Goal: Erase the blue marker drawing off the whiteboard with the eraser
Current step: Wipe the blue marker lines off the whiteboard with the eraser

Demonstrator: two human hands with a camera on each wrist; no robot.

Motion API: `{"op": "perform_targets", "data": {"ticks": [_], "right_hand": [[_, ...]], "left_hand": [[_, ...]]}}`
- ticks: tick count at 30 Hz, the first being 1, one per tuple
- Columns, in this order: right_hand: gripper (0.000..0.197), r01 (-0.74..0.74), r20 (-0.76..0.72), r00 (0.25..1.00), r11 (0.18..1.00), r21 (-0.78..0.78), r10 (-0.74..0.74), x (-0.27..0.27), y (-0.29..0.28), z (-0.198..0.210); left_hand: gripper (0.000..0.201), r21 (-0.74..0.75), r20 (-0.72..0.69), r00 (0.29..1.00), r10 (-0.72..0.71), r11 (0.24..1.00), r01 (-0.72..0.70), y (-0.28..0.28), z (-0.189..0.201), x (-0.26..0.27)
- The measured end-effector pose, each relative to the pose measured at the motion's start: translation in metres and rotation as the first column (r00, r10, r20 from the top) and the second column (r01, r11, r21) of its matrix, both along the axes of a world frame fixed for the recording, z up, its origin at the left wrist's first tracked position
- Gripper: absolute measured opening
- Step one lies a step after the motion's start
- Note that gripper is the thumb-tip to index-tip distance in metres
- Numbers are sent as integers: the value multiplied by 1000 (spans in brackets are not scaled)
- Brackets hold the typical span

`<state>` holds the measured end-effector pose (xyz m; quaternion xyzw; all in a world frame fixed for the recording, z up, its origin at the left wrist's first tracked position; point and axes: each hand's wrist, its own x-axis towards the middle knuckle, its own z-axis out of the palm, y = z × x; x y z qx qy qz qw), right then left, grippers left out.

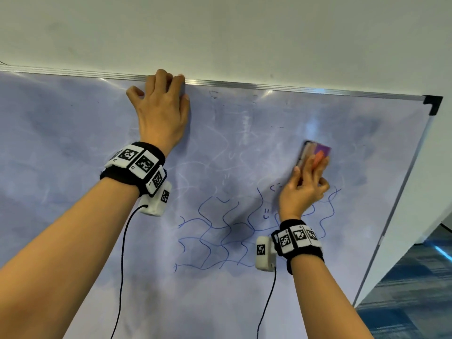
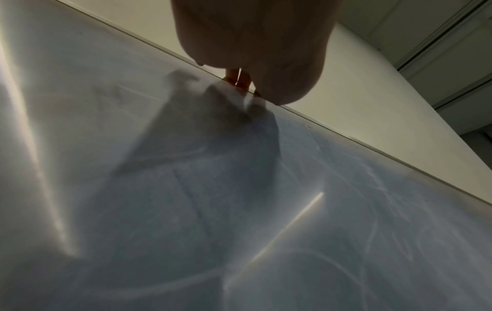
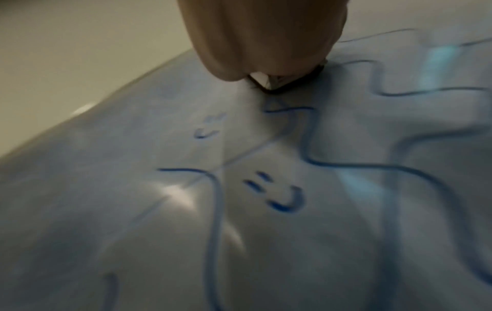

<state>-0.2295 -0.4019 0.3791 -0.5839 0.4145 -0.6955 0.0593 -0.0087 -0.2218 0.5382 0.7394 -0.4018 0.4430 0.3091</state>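
A large whiteboard fills the head view, smeared with faint marker haze. Wavy blue lines of a drawing cross its lower middle, with a small smiley among them. My right hand grips a purple and orange eraser and holds it flat on the board just above the drawing's right part. Only a dark corner of the eraser shows under the palm in the right wrist view. My left hand grips the board's top metal frame, fingers curled over the edge.
A plain pale wall runs above the board. The board's right edge ends at a black corner cap. Blue carpet floor shows at the lower right. Cables hang from both wrist cameras.
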Motion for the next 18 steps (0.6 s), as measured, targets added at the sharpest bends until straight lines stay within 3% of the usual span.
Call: {"op": "perform_targets", "data": {"ticks": [4, 6, 9, 11, 15, 18], "right_hand": [[45, 64, 203, 970, 949, 309, -131, -18, -6, -44], [46, 6, 300, 940, 890, 457, -161, -27, -3, -67], [46, -109, 429, 887, 826, 553, -170, -36, 2, -74], [46, -118, 416, 897, 829, 547, -146, -34, 5, -60], [43, -21, 163, 986, 965, 262, -23, -19, 6, -31], [43, 8, 159, 986, 965, 264, -52, -16, 1, -33]], "left_hand": [[33, 9, -8, 1000, -11, 1000, 11, -1, 0, 0], [35, 18, -10, 1000, -14, 1000, 14, -1, 0, 1], [36, 46, 3, 1000, -1, 999, 1, -1, 0, 3], [36, 46, -5, 1000, -4, 999, 4, -1, 0, 2], [36, 39, -18, 1000, 2, 999, -1, -3, -1, 2], [37, 53, -11, 1000, 14, 998, -13, -2, -1, 3]]}}
